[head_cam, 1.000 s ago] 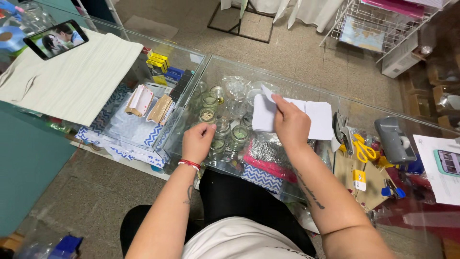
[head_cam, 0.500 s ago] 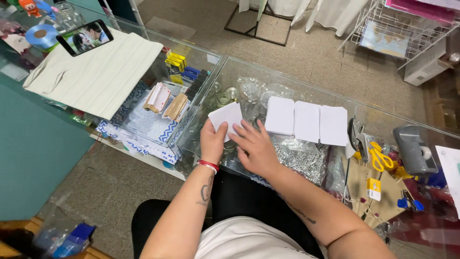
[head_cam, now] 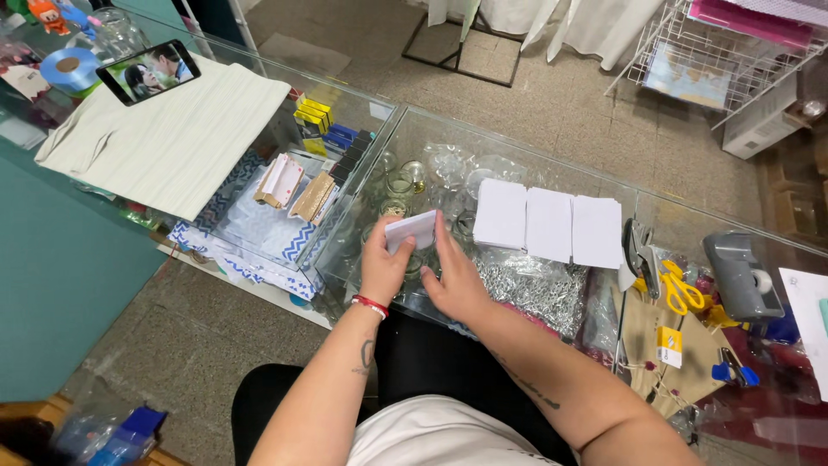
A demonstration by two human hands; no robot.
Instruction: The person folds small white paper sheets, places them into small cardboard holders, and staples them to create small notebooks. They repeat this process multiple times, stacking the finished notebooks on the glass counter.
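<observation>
Broadly, a clear glass counter (head_cam: 690, 216) spans the scene, with a pale striped cloth (head_cam: 172, 138) lying flat at far left and three smooth white rectangular paper stacks (head_cam: 548, 223) in a row right of centre. Nearer, the left hand (head_cam: 384, 267) is curled around a small white stack of cards (head_cam: 412, 231), gripping it at the middle of the counter. Just right, the right hand (head_cam: 455, 280) lies flat and open, fingertips touching that stack's edge; yellow-handled scissors (head_cam: 681, 289) lie further right.

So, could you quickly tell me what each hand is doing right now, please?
Left hand: closed on a small stack of white cards.
Right hand: open, fingers flat against the same stack's edge, gripping nothing.
</observation>
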